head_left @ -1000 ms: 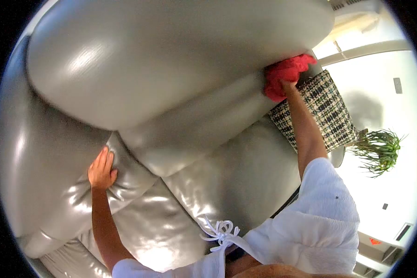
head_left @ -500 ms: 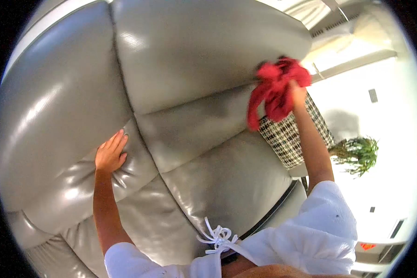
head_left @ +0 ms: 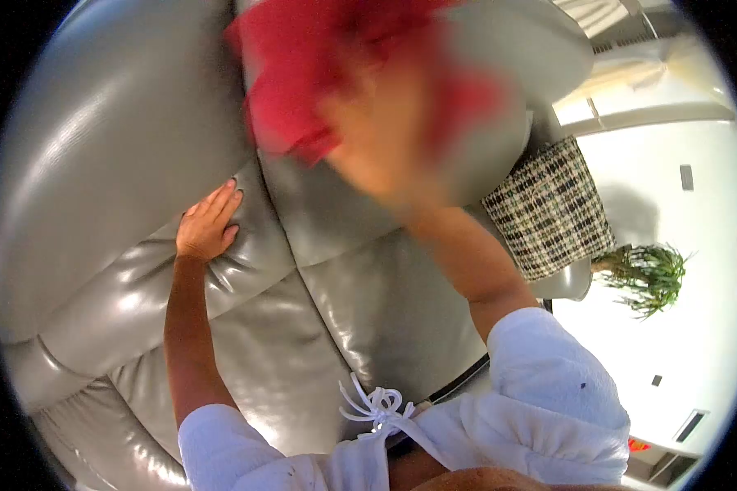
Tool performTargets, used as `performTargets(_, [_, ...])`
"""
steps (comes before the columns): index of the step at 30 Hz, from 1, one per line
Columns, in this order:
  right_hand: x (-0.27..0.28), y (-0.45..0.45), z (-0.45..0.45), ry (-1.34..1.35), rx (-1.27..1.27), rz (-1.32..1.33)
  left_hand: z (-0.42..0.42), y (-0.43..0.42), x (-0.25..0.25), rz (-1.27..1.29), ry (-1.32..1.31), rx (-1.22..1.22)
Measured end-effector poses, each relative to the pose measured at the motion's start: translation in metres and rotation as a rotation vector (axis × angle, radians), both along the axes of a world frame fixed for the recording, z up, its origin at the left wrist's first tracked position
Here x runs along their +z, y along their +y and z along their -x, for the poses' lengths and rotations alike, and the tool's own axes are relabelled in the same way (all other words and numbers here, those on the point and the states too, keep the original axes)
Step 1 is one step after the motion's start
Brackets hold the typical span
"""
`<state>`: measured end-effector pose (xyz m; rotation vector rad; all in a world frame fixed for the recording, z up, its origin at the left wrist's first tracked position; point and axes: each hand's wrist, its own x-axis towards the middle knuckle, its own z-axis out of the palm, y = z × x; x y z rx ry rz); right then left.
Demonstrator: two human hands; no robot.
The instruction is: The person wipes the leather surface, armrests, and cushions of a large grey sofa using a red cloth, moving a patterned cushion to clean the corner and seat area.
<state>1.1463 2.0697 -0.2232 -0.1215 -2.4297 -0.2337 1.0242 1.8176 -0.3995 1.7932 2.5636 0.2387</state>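
Note:
A grey leather sofa (head_left: 131, 106) fills most of the head view. My left hand (head_left: 209, 222) lies flat with its fingers stretched out on the lower part of the sofa's left backrest, and the leather creases under it. Over the backrest to the right, my right hand (head_left: 385, 131) is smeared by motion and grips a red cloth (head_left: 291, 90). The cloth spreads on both sides of the hand and covers part of the seam between the backrests. Whether all of it touches the leather, I cannot tell.
A black-and-white checked cushion (head_left: 553, 209) leans at the sofa's right end. Beyond it, a green potted plant (head_left: 647, 278) stands by a white wall (head_left: 663, 188). Pale curtains (head_left: 622, 78) hang at the upper right.
My right hand has swept the red cloth leftward and up from beside the checked cushion to across the backrest. The cushion is now uncovered. My left hand stays pressed on the sofa.

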Motion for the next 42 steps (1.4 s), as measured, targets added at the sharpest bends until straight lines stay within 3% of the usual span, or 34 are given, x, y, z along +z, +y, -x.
performTargets(1, [0.000, -0.016, -0.003, -0.268, 0.148, 0.031, 0.002, -0.004, -0.014, -0.053, 0.028, 0.018])
performTargets(2, [-0.034, -0.024, -0.010, -0.146, 0.357, -0.040, 0.008, -0.011, -0.039, -0.112, 0.054, 0.033])
performTargets(3, [-0.072, -0.026, -0.011, -0.332, 0.429, -0.148, 0.008, -0.008, -0.054, -0.175, 0.076, 0.045])
performTargets(4, [-0.114, -0.013, -0.018, -0.363, 0.504, -0.167, 0.004, 0.002, -0.041, -0.104, -0.230, 0.095])
performTargets(6, [-0.114, 0.034, -0.049, -0.623, 0.526, -0.218, 0.003, 0.008, -0.005, -0.036, -0.470, 0.313])
performTargets(8, [-0.110, 0.090, -0.063, -0.789, 0.514, -0.176, 0.005, 0.003, -0.011, -0.005, -0.139, 0.091])
performTargets(9, [-0.107, 0.116, -0.083, -0.841, 0.371, -0.063, 0.006, -0.001, -0.016, 0.018, 0.023, -0.020])
performTargets(10, [-0.101, 0.142, -0.106, -0.885, 0.230, 0.046, 0.008, -0.003, -0.021, -0.043, 0.004, -0.041])
performTargets(12, [-0.100, 0.205, -0.149, -0.875, -0.058, -0.128, 0.007, -0.004, -0.020, 0.026, -0.045, 0.004])
performTargets(13, [-0.097, 0.232, -0.167, -0.944, -0.318, -0.098, 0.005, -0.003, -0.021, 0.058, -0.069, 0.022])
performTargets(15, [-0.111, 0.300, -0.203, -0.795, -0.697, -0.023, 0.008, -0.005, -0.032, 0.072, -0.021, 0.014])
performTargets(17, [-0.103, 0.354, -0.222, -0.726, -0.934, 0.303, 0.008, -0.009, -0.034, 0.084, 0.054, 0.029])
performTargets(18, [-0.105, 0.376, -0.226, -0.711, -0.951, 0.334, 0.015, -0.014, -0.046, 0.006, 0.044, -0.020])
performTargets(20, [-0.117, 0.419, -0.224, -0.696, -0.971, 0.403, 0.017, -0.016, -0.053, 0.124, 0.094, 0.051])
performTargets(21, [-0.123, 0.439, -0.222, -0.958, -0.835, -0.043, 0.016, -0.021, -0.055, 0.193, 0.115, 0.088])
performTargets(22, [-0.134, 0.463, -0.222, -1.179, -0.642, -0.493, 0.022, -0.022, -0.055, -0.016, 0.153, -0.056])
performTargets(23, [-0.143, 0.513, -0.235, -1.069, -0.460, -0.169, 0.025, -0.023, -0.055, -0.051, 0.166, -0.080])
performTargets(28, [-0.152, 0.567, -0.233, -1.254, -0.674, -0.478, 0.028, -0.022, -0.060, -0.143, 0.252, -0.121])
performTargets(32, [-0.159, 0.569, -0.245, -1.347, -0.629, -0.716, 0.024, -0.023, -0.057, -0.074, 0.208, -0.068])
performTargets(34, [-0.169, 0.556, -0.249, -1.258, -0.539, -0.730, 0.015, -0.015, -0.047, 0.004, 0.161, 0.002])
performTargets(35, [-0.173, 0.541, -0.250, -1.115, -0.493, -0.634, 0.010, -0.010, -0.041, 0.071, 0.154, 0.054])
performTargets(38, [-0.171, 0.422, -0.220, -0.534, -0.311, 0.037, 0.008, -0.005, -0.034, -0.010, 0.136, 0.024])
performTargets(40, [-0.152, 0.303, -0.179, -0.525, -0.456, 0.205, 0.006, -0.002, -0.031, -0.071, 0.124, -0.009])
performTargets(42, [-0.137, 0.190, -0.146, -0.490, -0.397, 0.333, 0.005, -0.001, -0.029, -0.082, 0.122, -0.015])
